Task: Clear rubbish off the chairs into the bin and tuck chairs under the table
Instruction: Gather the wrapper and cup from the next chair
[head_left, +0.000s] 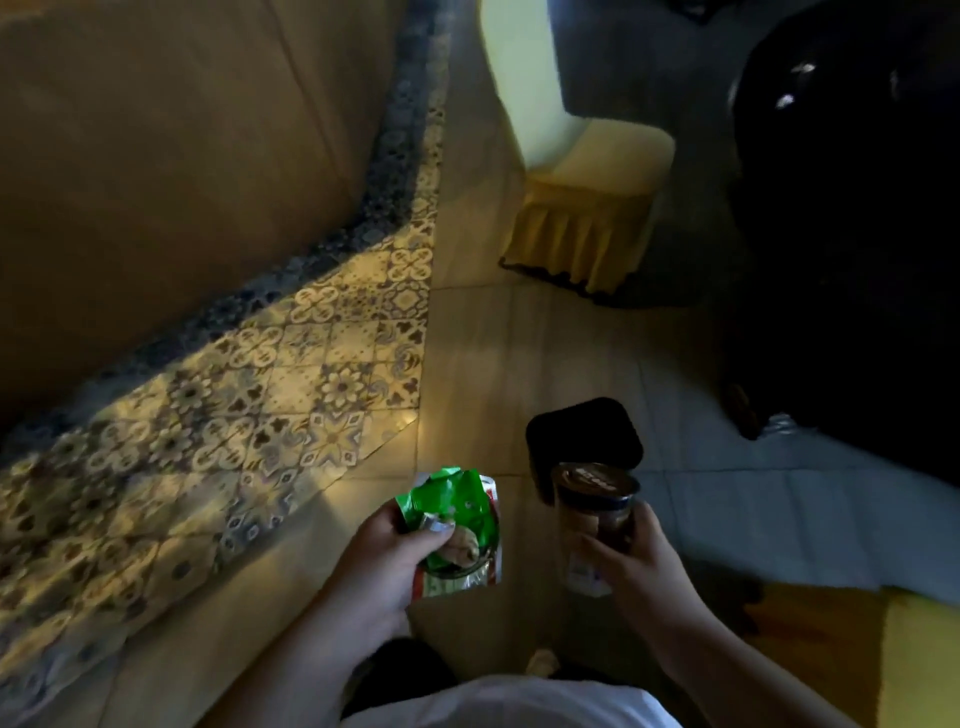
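My left hand (387, 558) grips a bunch of crumpled wrappers (457, 525), green on top with a red-and-white packet beneath. My right hand (641, 561) holds an upright cylindrical tube can (592, 512) with a dark lid. Both are held above the floor, close to a small black bin (582, 431) that stands on the tiles just beyond the can. A chair in a yellow cover with a pleated skirt (587, 208) stands farther off. A corner of another yellow seat (919, 660) shows at the lower right.
A wall with a band of patterned tiles (291, 374) runs along the left. A large dark shape (857, 234) fills the right side. Pale floor tiles (519, 353) lie between wall, bin and chair. The room is dim.
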